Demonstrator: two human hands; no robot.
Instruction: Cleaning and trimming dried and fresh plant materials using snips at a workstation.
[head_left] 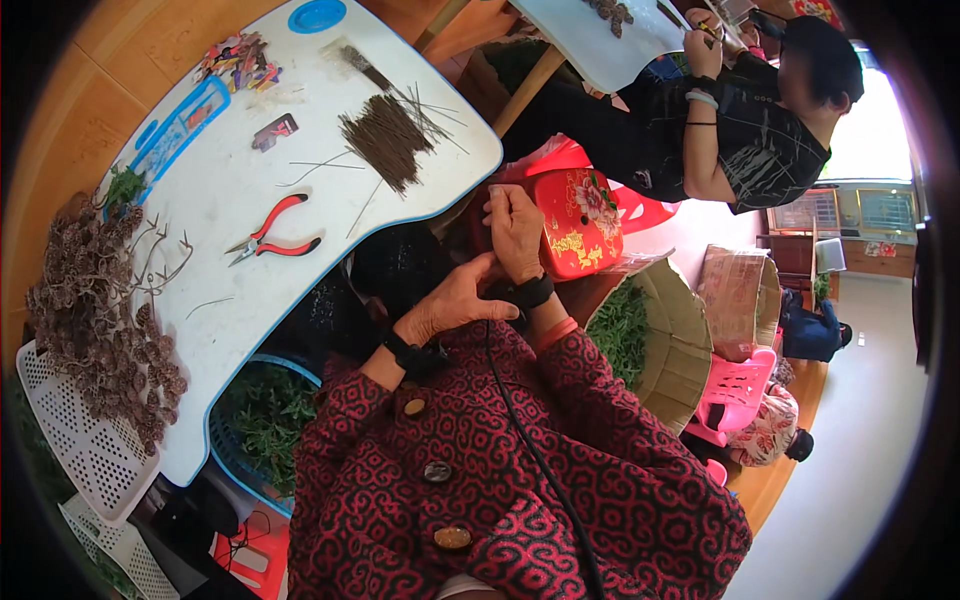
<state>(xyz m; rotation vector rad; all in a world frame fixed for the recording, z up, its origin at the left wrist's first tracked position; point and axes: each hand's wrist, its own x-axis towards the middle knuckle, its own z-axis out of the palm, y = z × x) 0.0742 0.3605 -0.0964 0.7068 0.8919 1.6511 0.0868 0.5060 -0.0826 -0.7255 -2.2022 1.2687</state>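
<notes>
My left hand [445, 302] is raised in front of my chest, thumb and fingers apart, close beside the black band [533, 292] on my right wrist. It shows nothing in its grasp. Just beyond it, my right hand [515, 232] has its fingers curled in; what they hold, if anything, is hidden. A red box-like thing with a flower print [585, 225] lies right next to that hand. Red-handled pliers [272, 232] lie with handles spread on the white table [235, 310]. A bundle of thin brown stems [388, 142] lies farther back on it.
Brown pine cones [105, 300] are heaped at the table's left end, by a white perforated basket [85, 430]. Green sprigs fill a blue basket [262, 425] below the table and a cardboard box [655, 340] at right. Another person [740, 130] works at a second table.
</notes>
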